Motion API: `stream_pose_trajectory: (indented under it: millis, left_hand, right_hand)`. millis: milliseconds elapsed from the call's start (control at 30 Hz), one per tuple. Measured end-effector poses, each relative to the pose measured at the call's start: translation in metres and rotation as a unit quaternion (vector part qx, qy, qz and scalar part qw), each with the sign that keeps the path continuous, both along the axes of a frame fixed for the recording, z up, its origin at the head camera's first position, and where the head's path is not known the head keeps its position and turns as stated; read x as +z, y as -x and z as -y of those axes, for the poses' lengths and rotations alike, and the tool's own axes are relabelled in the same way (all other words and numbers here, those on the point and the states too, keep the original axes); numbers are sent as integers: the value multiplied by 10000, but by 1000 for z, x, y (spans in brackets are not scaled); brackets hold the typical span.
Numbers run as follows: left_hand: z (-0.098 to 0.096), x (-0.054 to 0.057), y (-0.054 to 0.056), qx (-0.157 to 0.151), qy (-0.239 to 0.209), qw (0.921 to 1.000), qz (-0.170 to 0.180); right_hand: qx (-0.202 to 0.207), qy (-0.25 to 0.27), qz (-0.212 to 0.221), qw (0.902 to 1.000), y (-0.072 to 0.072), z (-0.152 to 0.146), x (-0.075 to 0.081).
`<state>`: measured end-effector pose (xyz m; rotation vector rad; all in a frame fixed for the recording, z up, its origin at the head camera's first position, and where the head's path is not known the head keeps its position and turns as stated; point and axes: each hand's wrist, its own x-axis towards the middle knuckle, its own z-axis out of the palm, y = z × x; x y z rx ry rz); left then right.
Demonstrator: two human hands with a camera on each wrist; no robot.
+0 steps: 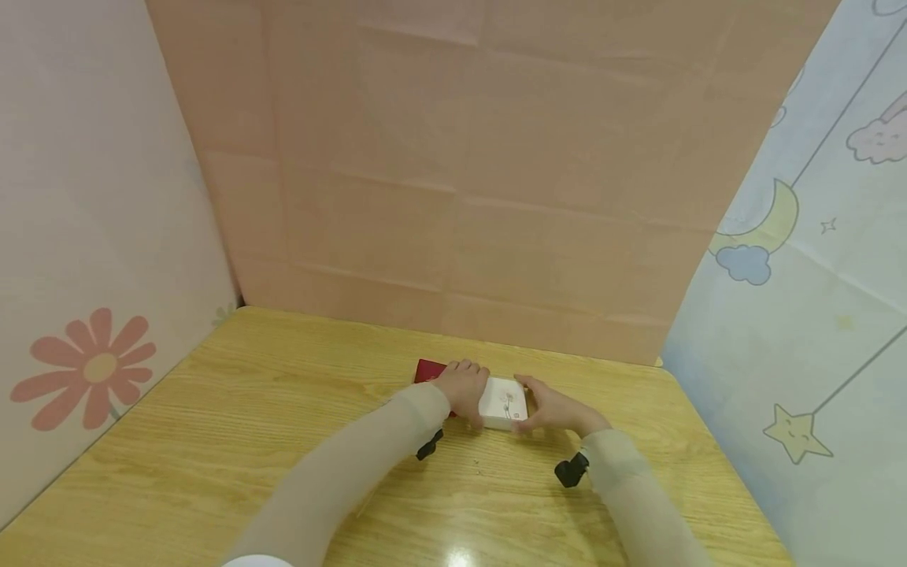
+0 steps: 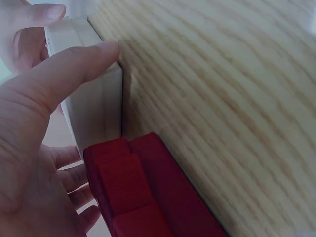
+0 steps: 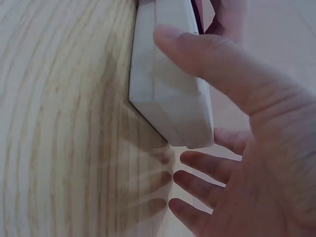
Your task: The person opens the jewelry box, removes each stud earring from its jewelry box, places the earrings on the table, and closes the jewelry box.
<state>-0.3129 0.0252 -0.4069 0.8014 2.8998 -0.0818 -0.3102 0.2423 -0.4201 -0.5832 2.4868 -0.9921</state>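
A white box (image 1: 505, 400) with a small flower drawing on its lid lies on the table between the hands. The left hand (image 1: 464, 389) grips its left end, the thumb lying along the near side in the left wrist view. At the other end, the right hand (image 1: 556, 408) holds the box, its thumb on the near side and its index finger at the far side. Its other fingers spread past the corner in the right wrist view. A dark red box (image 2: 170, 190) with a raised ribbed red band stands beside the white one, partly hidden by the left hand.
The wooden table (image 1: 298, 378) carries a few tiny specks in front of the boxes. A tan sheet (image 1: 453, 173) hangs at its back edge. Printed panels with a flower and with stars and clouds stand on the left and right.
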Motion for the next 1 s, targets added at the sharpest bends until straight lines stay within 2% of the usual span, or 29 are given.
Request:
stream_pose_trajectory:
  millis: [367, 533, 633, 833, 1000]
  left_hand:
    - [-7, -4, 4, 110, 106, 9999, -54]
    - [-7, -7, 8, 13, 8, 10000, -91]
    - [-5, -6, 9, -89, -104, 9998, -144]
    - [6, 7, 8, -323, -755, 9965, -158]
    - [18, 22, 4, -457, -1455, 9883, -37]
  right_hand:
    - [-157, -66, -5, 9999, 5, 1, -8]
    - [-124, -103, -152, 9998, 4, 0, -8]
    - [-78, -30, -209, 9997, 3, -1, -6]
    - [-37, 59, -460, 9989, -1, -5, 4]
    - [106, 153, -865, 9961, -3, -5, 16]
